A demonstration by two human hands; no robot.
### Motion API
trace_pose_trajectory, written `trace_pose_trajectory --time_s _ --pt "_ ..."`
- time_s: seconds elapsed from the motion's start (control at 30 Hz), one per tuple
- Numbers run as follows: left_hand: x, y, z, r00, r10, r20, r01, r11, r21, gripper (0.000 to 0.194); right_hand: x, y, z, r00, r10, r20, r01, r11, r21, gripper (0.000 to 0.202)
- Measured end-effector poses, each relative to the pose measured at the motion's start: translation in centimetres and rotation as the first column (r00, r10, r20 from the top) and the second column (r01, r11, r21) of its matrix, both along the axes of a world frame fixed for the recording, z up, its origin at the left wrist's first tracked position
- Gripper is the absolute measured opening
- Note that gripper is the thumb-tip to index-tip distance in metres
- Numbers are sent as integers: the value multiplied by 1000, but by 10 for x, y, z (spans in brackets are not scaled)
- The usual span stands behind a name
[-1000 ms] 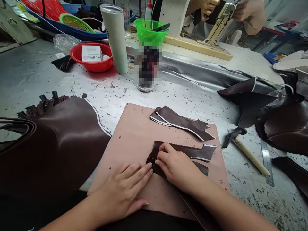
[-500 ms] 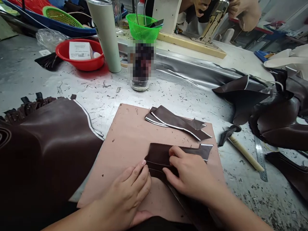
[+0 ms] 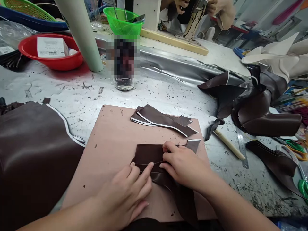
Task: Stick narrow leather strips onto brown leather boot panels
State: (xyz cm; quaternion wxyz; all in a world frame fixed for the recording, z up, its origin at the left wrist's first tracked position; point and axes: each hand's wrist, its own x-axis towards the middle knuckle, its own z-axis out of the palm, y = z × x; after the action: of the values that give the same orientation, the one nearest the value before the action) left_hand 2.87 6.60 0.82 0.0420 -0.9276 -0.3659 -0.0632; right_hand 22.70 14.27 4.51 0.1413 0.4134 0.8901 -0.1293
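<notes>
Smooth, flat leathery piece (image 3: pixel 148 154) — left hand (image 3: pixel 130 184) atop

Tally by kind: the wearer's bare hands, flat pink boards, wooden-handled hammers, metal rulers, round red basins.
Bare left hand and right hand: 2
Flat pink board: 1
Wooden-handled hammer: 1
Metal ruler: 1
Round red basin: 1
Total: 6

We cannot see all of the leather piece (image 3: pixel 149 154): the right hand (image 3: pixel 181 163) covers part of it, and we cannot tell whether its fingertips pinch. The left hand (image 3: pixel 130 184) hides some of the lower edge. Blurred squares mask the upper part of the jar (image 3: pixel 124 84). Print on the white box (image 3: pixel 49 48) is too small for us. The picture's edges cut off the tumbler (image 3: pixel 80 33), the leather stack (image 3: pixel 29 138) and a co-worker's arm (image 3: pixel 225 16).
</notes>
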Motion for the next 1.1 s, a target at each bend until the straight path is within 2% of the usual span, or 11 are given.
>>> trace_pose_trajectory --time_s 0.13,0.23,0.33,0.4,0.53,0.63,0.73,0.87,0.93,1.0,1.1 --pt "9 20 2 989 -150 -1 150 989 -18 42 17 4 4 978 -206 18 205 977 49 28" --pt "12 29 -3 976 -215 32 215 977 -6 32 40 8 6 917 -381 -117 356 915 -190 16" --pt "15 34 -9 972 -229 51 228 973 11 21 56 9 2 836 -493 -240 384 838 -387 13" --pt "17 37 -10 971 -230 66 228 973 32 22 60 6 -1 823 -491 -287 370 845 -385 14" --pt "19 43 -7 971 -216 101 212 976 50 33 59 4 -8 841 -445 -308 389 893 -228 13" --pt "23 48 -6 973 -214 86 213 977 24 30 56 8 -11 871 -413 -266 386 910 -151 12" --pt "34 55 -9 972 -222 73 225 974 -34 24 54 10 -14 899 -381 -215 366 924 -105 11" --pt "55 67 -12 970 -233 66 238 967 -94 25 59 4 -14 901 -377 -215 404 910 95 17" --pt "62 72 -12 968 -242 67 246 966 -75 34 67 -1 -13 872 -385 -303 437 891 125 17" --pt "64 75 -13 964 -254 73 257 966 -31 41 76 -5 -14 816 -385 -431 451 891 59 14" --pt "63 79 -13 955 -292 52 292 956 4 39 86 -9 -20 698 -416 -583 482 875 -47 16"
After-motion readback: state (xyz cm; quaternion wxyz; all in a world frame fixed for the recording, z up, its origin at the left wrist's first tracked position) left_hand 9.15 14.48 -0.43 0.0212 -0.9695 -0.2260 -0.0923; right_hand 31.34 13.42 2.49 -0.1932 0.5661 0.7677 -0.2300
